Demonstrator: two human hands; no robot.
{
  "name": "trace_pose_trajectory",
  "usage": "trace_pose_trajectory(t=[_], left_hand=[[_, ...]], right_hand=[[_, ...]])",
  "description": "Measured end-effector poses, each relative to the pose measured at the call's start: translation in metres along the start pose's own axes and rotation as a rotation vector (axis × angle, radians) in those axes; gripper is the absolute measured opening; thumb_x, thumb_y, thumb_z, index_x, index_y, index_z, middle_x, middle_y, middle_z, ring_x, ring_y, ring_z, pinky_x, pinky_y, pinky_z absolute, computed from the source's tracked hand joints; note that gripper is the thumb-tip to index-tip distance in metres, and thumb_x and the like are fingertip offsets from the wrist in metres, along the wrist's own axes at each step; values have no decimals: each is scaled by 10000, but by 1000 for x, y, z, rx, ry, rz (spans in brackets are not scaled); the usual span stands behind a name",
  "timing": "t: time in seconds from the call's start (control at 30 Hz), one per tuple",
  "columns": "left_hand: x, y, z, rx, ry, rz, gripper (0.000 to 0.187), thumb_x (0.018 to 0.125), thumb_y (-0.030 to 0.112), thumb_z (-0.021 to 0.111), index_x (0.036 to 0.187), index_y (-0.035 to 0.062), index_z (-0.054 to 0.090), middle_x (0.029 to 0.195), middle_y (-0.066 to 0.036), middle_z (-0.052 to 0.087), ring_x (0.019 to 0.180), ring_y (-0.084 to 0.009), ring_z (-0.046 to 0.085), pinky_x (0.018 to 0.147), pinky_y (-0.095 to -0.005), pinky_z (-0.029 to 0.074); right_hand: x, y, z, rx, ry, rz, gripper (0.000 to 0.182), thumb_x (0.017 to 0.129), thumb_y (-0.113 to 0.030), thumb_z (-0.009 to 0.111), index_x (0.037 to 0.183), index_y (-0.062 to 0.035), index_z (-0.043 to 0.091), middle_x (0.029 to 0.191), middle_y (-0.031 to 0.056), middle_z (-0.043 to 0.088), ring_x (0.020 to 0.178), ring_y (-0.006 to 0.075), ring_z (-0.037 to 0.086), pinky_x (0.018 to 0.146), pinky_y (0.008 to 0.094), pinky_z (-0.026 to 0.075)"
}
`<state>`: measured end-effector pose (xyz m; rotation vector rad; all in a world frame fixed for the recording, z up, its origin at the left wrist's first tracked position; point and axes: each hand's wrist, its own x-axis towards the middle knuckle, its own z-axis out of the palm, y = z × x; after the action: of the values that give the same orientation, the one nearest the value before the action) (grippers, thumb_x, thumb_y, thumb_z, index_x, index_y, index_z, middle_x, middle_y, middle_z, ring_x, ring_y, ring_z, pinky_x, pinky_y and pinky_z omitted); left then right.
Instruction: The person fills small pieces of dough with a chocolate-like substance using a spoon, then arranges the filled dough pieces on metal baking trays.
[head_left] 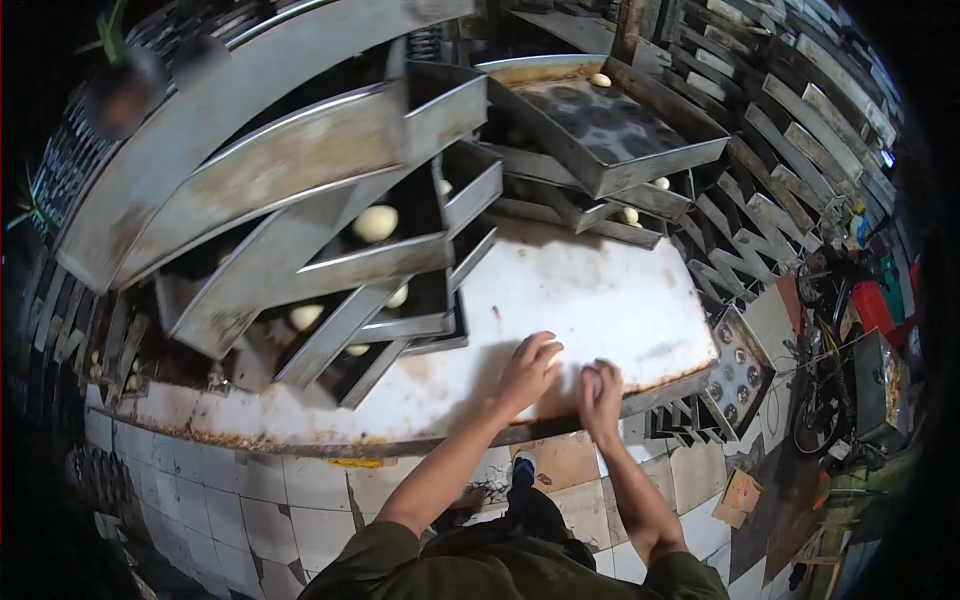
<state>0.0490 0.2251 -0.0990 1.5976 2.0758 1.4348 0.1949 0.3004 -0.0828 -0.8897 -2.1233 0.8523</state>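
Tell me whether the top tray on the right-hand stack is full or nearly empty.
Nearly empty. The top tray shows a bare, stained bottom with only one dough ball at its far edge.

Olive-green short sleeves end above the elbows, leaving both forearms bare down to the left hand [527, 372] and right hand [601, 396]; no gloves, rings or watch.

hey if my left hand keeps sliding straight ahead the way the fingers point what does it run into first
Mostly bare white tabletop lies ahead of the left hand. Beyond that, the first thing in line looks like the stacked metal trays holding dough balls at the far edge, though depth is hard to judge.
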Motion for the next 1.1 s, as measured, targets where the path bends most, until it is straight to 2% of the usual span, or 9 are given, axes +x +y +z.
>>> trace_pose_trajectory(t=[0.1, 0.33, 0.53, 0.67, 0.73, 0.87, 0.9, 1.0, 1.1], left_hand=[[8, 16, 6, 226, -93, -56, 558, 764, 219, 633, 1276, 145, 421, 1413, -117, 272, 1331, -317, 185, 1050, -575, 11], [-76, 78, -136, 131, 606, -231, 358, 795, 26, 508, 1143, -39, 455, 1062, -173, 567, 1044, -281, 503, 918, -384, 364], [-104, 101, -270, 647, 1213, 305, 358, 878, 310, 444, 1104, 32, 428, 1052, -139, 432, 1067, -323, 437, 902, -485, 373], [-68, 106, -357, 773, 1265, 547, 415, 860, 418, 452, 1061, 54, 460, 994, -121, 458, 1033, -330, 441, 928, -515, 346], [-67, 91, -382, 712, 1075, 510, 405, 837, 447, 480, 949, 61, 530, 959, -118, 515, 1009, -340, 456, 926, -522, 328], [-32, 81, -416, 442, 635, 632, 417, 841, 453, 484, 659, 94, 592, 740, -66, 598, 739, -263, 563, 777, -458, 385], [-25, 82, -411, 351, 752, 696, 404, 851, 436, 479, 635, 111, 582, 680, -29, 582, 714, -228, 546, 733, -427, 383], [-28, 97, -404, 263, 759, 528, 307, 797, 353, 554, 580, 135, 550, 613, 9, 539, 676, -180, 514, 772, -388, 365], [-28, 100, -404, 320, 770, 499, 222, 751, 303, 583, 604, 143, 540, 635, 15, 540, 689, -169, 513, 785, -394, 363]], right_hand=[[74, 32, 18, 158, 5, 142, 247, 880, -177, 487, 956, 32, 597, 917, 215, 598, 881, 345, 554, 800, 376, 430], [45, 2, 12, 2, -547, -793, 176, 652, -92, 643, 815, -51, 588, 858, 139, 581, 864, 324, 546, 749, 404, 434], [115, 41, 91, -68, -385, -100, 56, 737, -32, 545, 682, -43, 548, 727, 123, 542, 762, 334, 489, 706, 432, 377], [58, -31, 60, -367, -216, -535, 87, 763, -104, 559, 790, -21, 559, 761, 139, 562, 764, 339, 491, 742, 443, 386], [66, 16, 53, -462, -719, -252, 187, 751, -145, 613, 887, -20, 582, 830, 126, 578, 821, 296, 536, 783, 418, 407], [170, -265, -70, 393, -1285, 115, 285, 741, -34, 642, 1014, -5, 566, 930, 84, 602, 886, 184, 570, 774, 318, 463], [193, -341, -99, 103, -1046, -519, 288, 772, -94, 625, 1035, 1, 560, 935, 103, 600, 888, 201, 579, 773, 318, 475], [257, -486, -101, 73, -194, -830, 332, 864, -255, 543, 1114, -36, 530, 946, 77, 604, 867, 123, 560, 756, 272, 452], [323, -622, -21, 9, -91, -1105, 285, 878, -272, 538, 1014, -28, 595, 886, 38, 619, 783, 109, 570, 719, 245, 459]])
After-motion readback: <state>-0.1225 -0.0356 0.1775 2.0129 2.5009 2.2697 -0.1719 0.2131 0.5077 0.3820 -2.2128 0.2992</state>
